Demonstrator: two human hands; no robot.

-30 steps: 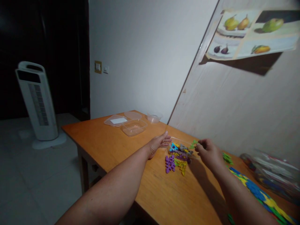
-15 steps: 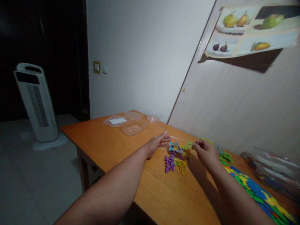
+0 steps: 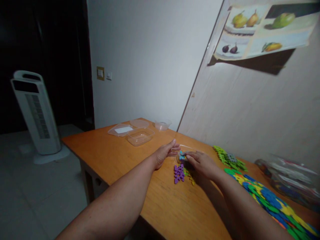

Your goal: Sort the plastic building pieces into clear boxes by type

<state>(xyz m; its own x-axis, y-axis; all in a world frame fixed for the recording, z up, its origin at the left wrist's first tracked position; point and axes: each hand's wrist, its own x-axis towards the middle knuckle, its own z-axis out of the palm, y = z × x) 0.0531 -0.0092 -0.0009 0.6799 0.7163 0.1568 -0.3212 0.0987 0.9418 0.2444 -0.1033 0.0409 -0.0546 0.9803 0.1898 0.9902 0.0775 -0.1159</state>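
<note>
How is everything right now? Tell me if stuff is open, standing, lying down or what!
Left hand, open.
Right hand, palm down, grip unclear.
Purple toy piece, on the table.
Green toy pieces, lying near the wall.
Multicoloured pieces, spread out.
Rectangular clear box, upright, lid off.
Round clear bowl, upright, open.
Labelled lid, lying flat.
Round lid, lying flat.
Tall white appliance, standing; on or off, can't tell.
Fruit pictures, hanging.

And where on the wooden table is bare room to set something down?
Between the clear rectangular plastic tub and left forearm; between it and the right forearm, nearer than the purple notched piece. Crowded: around the right hand, and rightward, under flat multicoloured pieces.
</note>
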